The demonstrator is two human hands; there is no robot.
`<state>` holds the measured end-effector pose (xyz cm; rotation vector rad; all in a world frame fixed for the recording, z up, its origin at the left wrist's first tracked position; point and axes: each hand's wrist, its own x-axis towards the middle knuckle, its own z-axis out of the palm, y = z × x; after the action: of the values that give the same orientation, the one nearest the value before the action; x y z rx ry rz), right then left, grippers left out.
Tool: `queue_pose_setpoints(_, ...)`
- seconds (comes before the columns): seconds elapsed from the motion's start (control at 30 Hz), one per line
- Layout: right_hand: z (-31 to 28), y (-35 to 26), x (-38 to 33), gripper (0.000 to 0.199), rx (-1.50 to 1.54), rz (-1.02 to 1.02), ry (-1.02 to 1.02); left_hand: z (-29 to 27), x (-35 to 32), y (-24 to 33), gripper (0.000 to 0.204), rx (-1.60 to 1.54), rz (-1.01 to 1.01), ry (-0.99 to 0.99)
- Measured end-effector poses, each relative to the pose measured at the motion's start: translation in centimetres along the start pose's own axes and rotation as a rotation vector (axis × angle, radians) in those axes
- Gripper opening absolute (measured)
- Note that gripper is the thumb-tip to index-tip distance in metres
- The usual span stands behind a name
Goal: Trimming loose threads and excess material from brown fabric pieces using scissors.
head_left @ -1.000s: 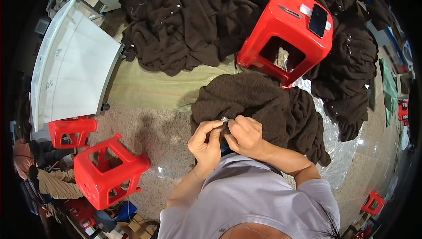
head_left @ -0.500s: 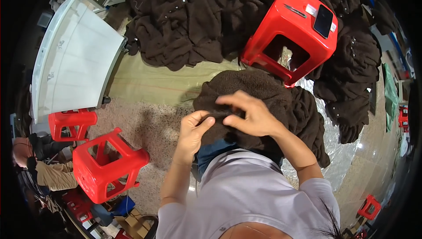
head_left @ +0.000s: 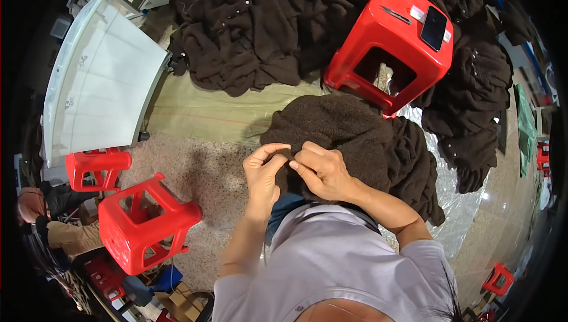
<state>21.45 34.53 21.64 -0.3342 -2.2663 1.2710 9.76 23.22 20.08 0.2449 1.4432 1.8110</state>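
A dark brown fleecy garment [head_left: 349, 126] lies bunched over my lap and trails off to the right. My left hand [head_left: 260, 171] is closed on an edge of it, thumb and forefinger pinching the cloth. Right beside it, my right hand [head_left: 324, 171] has its thumb and fingers pressed together on the same bit of fabric. The fingertips of both hands almost meet. Whether something small sits between them is too fine to make out.
Ahead to the right stands a red stool [head_left: 367, 32] carrying a black phone [head_left: 434, 28] and small thread snips [head_left: 396, 15]. Brown garments [head_left: 242, 32] are heaped beyond. To the left are a white bin [head_left: 100, 79] and another red stool [head_left: 148, 221]; a person [head_left: 74, 236] sits at far left.
My right hand was spread and blurred above the cloth; it has come down and closed on the fabric beside my left hand. The left has stayed nearly in place.
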Motion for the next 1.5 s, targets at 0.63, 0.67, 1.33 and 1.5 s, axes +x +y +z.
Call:
queue_pose_setpoints(0.63, -11.9, 3.0, -3.5, 0.023, 0.024, 0.434, 0.012, -2.8, -1.4, 4.6, 0.025, -0.313, -0.093, -0.099)
queue_pose_setpoints(0.67, -12.0, 2.5, -3.2, 0.024, -0.030, 0.395, 0.095, -2.2, -1.7, 4.8, 0.025, -0.323, -0.102, -0.134)
queue_pose_setpoints(1.33, -2.1, -3.4, -2.9, 0.037, -0.344, -0.478, 0.119, 0.5, -4.8, 2.4, 0.008, 0.009, -0.082, -0.172)
queue_pose_setpoints(1.5, -2.3, -3.1, -2.4, 0.040, -0.412, -0.496, 0.156, 1.5, -3.9, 3.0, 0.009, 0.015, -0.085, -0.109)
